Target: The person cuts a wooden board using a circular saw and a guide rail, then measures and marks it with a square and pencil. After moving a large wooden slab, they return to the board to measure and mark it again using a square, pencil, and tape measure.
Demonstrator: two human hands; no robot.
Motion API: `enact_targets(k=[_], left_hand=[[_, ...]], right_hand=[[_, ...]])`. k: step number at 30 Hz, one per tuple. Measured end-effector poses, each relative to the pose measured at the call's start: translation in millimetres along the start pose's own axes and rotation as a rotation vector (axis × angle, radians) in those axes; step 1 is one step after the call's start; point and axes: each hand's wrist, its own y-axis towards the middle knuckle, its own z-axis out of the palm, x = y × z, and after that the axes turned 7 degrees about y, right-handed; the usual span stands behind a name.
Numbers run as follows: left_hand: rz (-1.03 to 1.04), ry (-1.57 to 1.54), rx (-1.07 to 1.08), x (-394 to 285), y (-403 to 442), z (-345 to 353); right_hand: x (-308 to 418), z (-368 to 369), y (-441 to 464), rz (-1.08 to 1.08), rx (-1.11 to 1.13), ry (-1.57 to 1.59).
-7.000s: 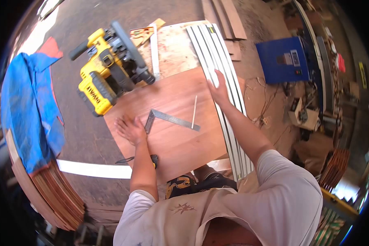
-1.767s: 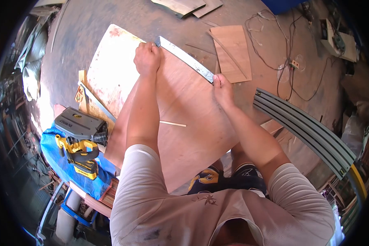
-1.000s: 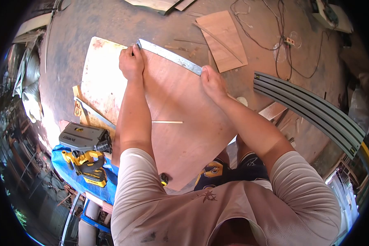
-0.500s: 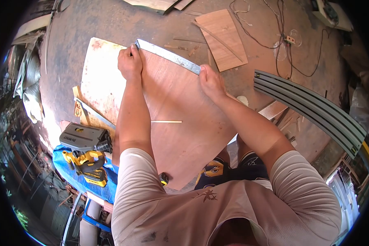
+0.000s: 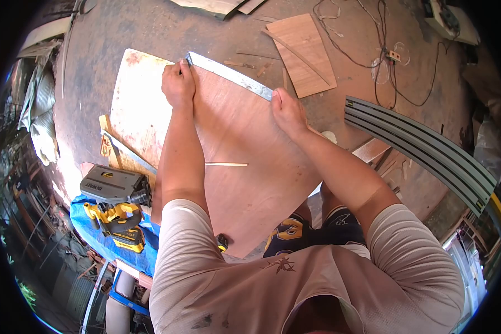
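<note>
A reddish plywood sheet (image 5: pixel 250 195) lies in front of me. Along its far edge runs a silver metal bar (image 5: pixel 231 76), slanting down to the right. My left hand (image 5: pixel 178 84) is closed at the bar's left end, thumb on top. At the other end my right hand (image 5: pixel 289 113) is closed too, its thumb against the bar; both hands' undersides are hidden. A thin pale wooden strip (image 5: pixel 226 164) rests on the sheet beside my left forearm. Near my body, partly covered by my sleeve, is a small yellow-and-black tape measure-like object (image 5: pixel 222 242).
A yellow-and-grey DeWalt saw (image 5: pixel 114 186) sits on a blue cover (image 5: pixel 83 214) at left. A pale board (image 5: pixel 141 83) lies beyond my left arm. Right of the sheet is a grey grooved rail (image 5: pixel 420 147). Another plywood piece (image 5: pixel 306 55) and cables (image 5: pixel 381 33) are on the floor.
Almost nothing differs. My left hand and the bar's left end have shifted very slightly to the right; my right hand stays at the bar's other end.
</note>
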Motion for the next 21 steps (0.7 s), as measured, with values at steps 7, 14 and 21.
enact_targets(k=[7, 14, 21], left_hand=[[-0.011, 0.017, 0.029, 0, 1, 0], [-0.007, 0.025, 0.015, -1, -1, 0], [-0.025, -0.009, 0.003, -4, -1, -3]], right_hand=[[0, 1, -2, -0.018, -0.033, 0.007], [-3, 7, -3, -0.073, -0.08, -0.007], [5, 7, -6, -0.082, -0.086, -0.111]])
